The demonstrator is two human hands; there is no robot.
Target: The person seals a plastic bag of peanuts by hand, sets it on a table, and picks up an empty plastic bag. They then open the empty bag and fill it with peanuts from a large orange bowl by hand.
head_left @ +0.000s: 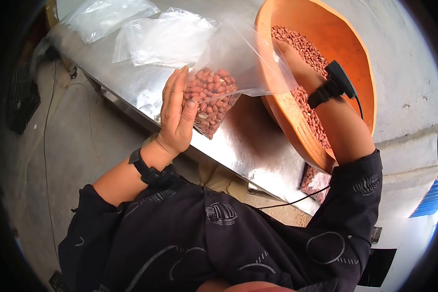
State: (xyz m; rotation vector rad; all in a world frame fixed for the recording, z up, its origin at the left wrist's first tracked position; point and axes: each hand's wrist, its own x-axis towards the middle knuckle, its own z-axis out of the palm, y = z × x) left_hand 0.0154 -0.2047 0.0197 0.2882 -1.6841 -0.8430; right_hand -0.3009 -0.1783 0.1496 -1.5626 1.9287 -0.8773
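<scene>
A clear plastic bag part-filled with reddish peanuts rests on the metal table. My left hand is at the bag's left side, fingers straight and thumb apart, the palm lying against the plastic. The bag's wide mouth leans over the rim of an orange tub, which holds loose peanuts. Inside that tub, my right hand reaches down into the peanuts. Its fingers are hidden behind the bag's plastic and among the nuts, so whether they grip any is not visible.
Flat clear bags lie in a stack beyond my left hand, with more plastic bags at the far left. A filled bag of peanuts sits below the tub near the table's edge. A black cable runs past my right sleeve.
</scene>
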